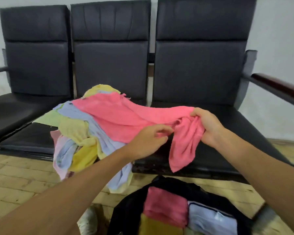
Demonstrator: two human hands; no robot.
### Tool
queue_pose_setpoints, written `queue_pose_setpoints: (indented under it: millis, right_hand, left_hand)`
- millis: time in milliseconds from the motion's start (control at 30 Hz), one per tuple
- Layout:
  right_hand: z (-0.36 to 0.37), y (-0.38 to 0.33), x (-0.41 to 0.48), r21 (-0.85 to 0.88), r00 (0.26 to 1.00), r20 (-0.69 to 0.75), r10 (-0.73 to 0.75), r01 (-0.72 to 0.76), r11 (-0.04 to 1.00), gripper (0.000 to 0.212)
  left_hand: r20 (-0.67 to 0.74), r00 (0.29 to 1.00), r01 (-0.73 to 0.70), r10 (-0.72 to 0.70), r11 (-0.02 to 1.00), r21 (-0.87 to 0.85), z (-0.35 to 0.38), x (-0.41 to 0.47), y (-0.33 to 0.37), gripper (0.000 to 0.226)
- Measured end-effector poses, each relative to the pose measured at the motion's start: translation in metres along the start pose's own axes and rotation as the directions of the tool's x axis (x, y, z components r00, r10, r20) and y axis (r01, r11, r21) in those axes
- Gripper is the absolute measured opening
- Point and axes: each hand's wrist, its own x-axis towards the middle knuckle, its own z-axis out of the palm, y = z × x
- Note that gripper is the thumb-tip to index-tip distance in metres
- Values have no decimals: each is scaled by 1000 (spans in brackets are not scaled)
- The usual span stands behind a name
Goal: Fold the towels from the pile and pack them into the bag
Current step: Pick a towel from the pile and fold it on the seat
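Observation:
A pink towel (126, 116) stretches from the top of the pile across to the right seat. My right hand (206, 127) grips its bunched right end, and a flap hangs down over the seat's front edge. My left hand (149, 141) pinches the towel's lower edge near the middle with curled fingers. The pile of towels (78, 133), in yellow, light blue, pale green and pink, sits on the middle seat and spills over its front. Below, an open black bag (134, 200) on the floor holds folded pink (166, 206), yellow (156, 226) and light blue (210, 219) towels.
A row of three black padded seats (227, 141) with tall backrests stands against a white wall. A dark wooden armrest (278, 87) juts out at the right. The floor (15, 180) is pale brick. A light shoe (88, 221) shows beside the bag.

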Motion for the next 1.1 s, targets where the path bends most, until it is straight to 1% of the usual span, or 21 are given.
queue_pose_setpoints:
  millis: [67,133,167,233,300,333,367,433,500,533,600,667,733,767,833,900,1000,1033,1067,1100]
  right_hand:
    - [-30,-1,5,-26,998,-64,-14,12,1000,9]
    - [-60,5,9,-107,991,-129,-21,7,994,8]
    - [-73,10,11,-152,988,-154,-19,-4,988,10]
    - [-95,18,12,-270,980,-198,-20,-35,962,17]
    - [-107,21,12,-422,977,-198,-74,-16,907,24]
    - [-113,22,14,-526,978,-169,-121,14,850,26]
    - [-117,22,15,-639,977,-131,-166,45,768,23]
    - [-120,23,13,-836,974,-60,-221,72,544,19]
    - [-121,27,14,-928,968,16,-250,107,356,31]
    - [-119,30,14,-956,958,55,-283,132,262,40]
    - [-111,37,13,-979,921,142,-362,185,88,51]
    - [-97,44,10,-961,866,261,-427,277,-27,49]
    - [-83,49,11,-904,791,422,-444,404,-139,38]
    - [-79,52,13,-871,770,487,-411,462,-166,34]
    - [-77,57,17,-818,772,574,-272,558,-143,36]
    - [-77,61,20,-798,778,603,-175,588,-131,38]
    - [-79,60,22,-831,806,556,-205,537,-146,38]
    - [-80,59,21,-847,824,530,-201,500,-184,39]
    - [-81,56,20,-855,844,504,-184,457,-246,37]
    - [-82,54,17,-854,860,482,-167,419,-307,32]
  left_hand:
    - [-2,1000,-15,16,986,166,1,9,-9,37]
    - [71,997,-3,-22,943,332,1,18,-24,42]
    - [123,989,19,-79,905,426,1,22,-32,44]
    - [207,950,72,-235,807,586,3,26,-48,49]
    - [250,901,97,-354,728,679,3,27,-60,54]
    - [256,895,91,-364,713,695,4,27,-63,53]
    - [246,908,84,-340,720,688,4,29,-66,49]
    - [185,949,69,-254,744,665,5,31,-69,32]
    - [104,979,63,-178,740,670,10,32,-69,17]
    - [73,986,66,-151,749,659,13,33,-68,13]
    - [44,994,58,-103,810,583,24,33,-61,8]
    - [53,996,34,-68,876,481,37,34,-49,9]
    - [102,993,9,-52,922,386,50,33,-37,12]
    - [133,990,-9,-39,940,341,55,32,-33,13]
    - [184,983,-35,-14,964,264,61,27,-26,13]
    - [201,980,-55,9,973,222,62,21,-24,13]
    - [221,975,-35,-7,982,184,59,17,-27,16]
    - [259,966,-26,-22,983,182,56,15,-28,24]
    - [312,950,-49,-22,975,218,53,13,-31,37]
    - [374,927,-116,0,951,288,49,12,-35,52]
